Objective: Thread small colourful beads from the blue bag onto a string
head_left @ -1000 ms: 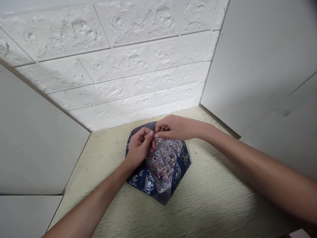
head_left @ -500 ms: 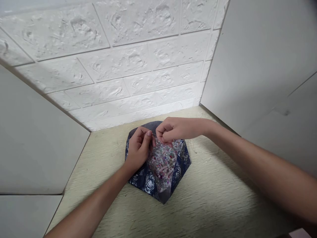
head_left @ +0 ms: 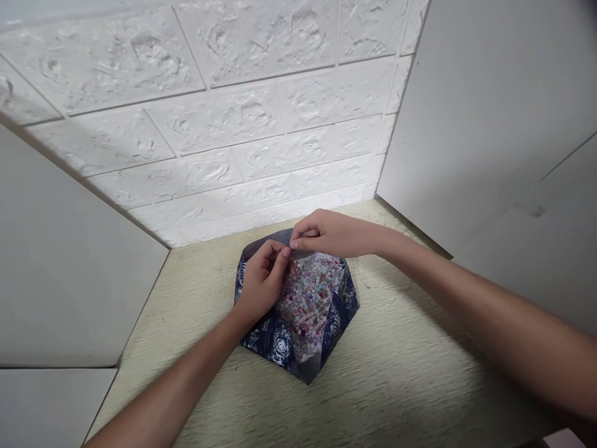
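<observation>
Head view: looking forward and down at two bare hands working together over a small heap of beads on a folded cloth.

Left hand: the left hand (head_left: 263, 280) sits over the left side of the cloth, fingers curled, its thumb reaching toward the right hand.

Right hand: the right hand (head_left: 324, 233) comes in from the right and hangs over the far edge of the cloth, just above the beads.

Grip: both are closed, thumb and fingertips together; their tips touch at the far edge of the bead heap, pinching something too fine to make out.

Beads: the small multicoloured beads (head_left: 308, 308) lie heaped in the middle of the cloth, right beside the left hand.

Cloth: the dark blue cloth (head_left: 342, 305), printed with white roses, has its sides folded up around the beads and lies flat on the worktop.

Worktop: the pale, textured worktop (head_left: 401, 379) fills the lower part of the view, with a few fine stray threads (head_left: 366, 280) right of the cloth.

Surroundings: a white brick-pattern wall (head_left: 242, 112) stands behind, with a plain white panel (head_left: 485, 112) to the right and another (head_left: 69, 249) to the left.
</observation>
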`<move>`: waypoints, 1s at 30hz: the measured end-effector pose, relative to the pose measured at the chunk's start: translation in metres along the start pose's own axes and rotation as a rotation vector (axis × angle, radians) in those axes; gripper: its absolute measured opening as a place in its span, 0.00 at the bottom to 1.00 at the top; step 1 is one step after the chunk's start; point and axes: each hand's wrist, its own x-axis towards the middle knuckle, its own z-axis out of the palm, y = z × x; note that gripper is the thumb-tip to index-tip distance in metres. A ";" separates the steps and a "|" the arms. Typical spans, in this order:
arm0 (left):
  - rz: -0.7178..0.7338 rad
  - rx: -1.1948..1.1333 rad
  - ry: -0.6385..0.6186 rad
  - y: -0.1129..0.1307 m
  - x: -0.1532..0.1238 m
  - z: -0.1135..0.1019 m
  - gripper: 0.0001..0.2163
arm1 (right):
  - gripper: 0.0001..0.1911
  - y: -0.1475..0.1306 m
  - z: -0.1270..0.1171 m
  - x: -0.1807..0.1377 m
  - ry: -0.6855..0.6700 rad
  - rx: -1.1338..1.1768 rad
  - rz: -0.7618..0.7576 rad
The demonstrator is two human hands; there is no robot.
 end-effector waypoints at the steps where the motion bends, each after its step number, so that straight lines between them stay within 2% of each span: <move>1: -0.001 0.006 -0.002 0.000 0.000 0.000 0.11 | 0.11 0.001 0.000 0.000 0.003 0.001 -0.008; 6: -0.016 0.017 -0.079 0.001 0.001 0.000 0.11 | 0.13 0.003 -0.002 -0.002 -0.059 -0.027 0.060; 10: -0.025 0.067 -0.045 0.001 0.000 0.000 0.12 | 0.09 0.004 -0.003 -0.003 -0.114 -0.051 0.059; 13: -0.009 0.211 -0.029 0.003 -0.001 -0.001 0.14 | 0.08 0.003 -0.003 -0.003 -0.066 -0.075 0.064; 17: -0.003 0.453 -0.141 0.008 -0.003 0.001 0.17 | 0.08 0.003 -0.002 -0.002 -0.043 -0.076 0.071; 22: 0.099 0.803 -0.199 0.008 -0.006 0.006 0.07 | 0.08 0.005 0.000 -0.002 -0.047 -0.103 0.055; 24: 0.142 0.921 -0.216 0.006 -0.007 0.006 0.07 | 0.08 0.006 0.001 -0.002 -0.046 -0.116 0.051; 27: 0.153 0.989 -0.222 0.004 -0.007 0.006 0.12 | 0.08 0.006 0.001 -0.002 -0.042 -0.132 0.049; 30: 0.136 0.955 -0.221 0.003 -0.005 0.004 0.11 | 0.07 0.005 0.002 -0.001 -0.033 -0.142 0.049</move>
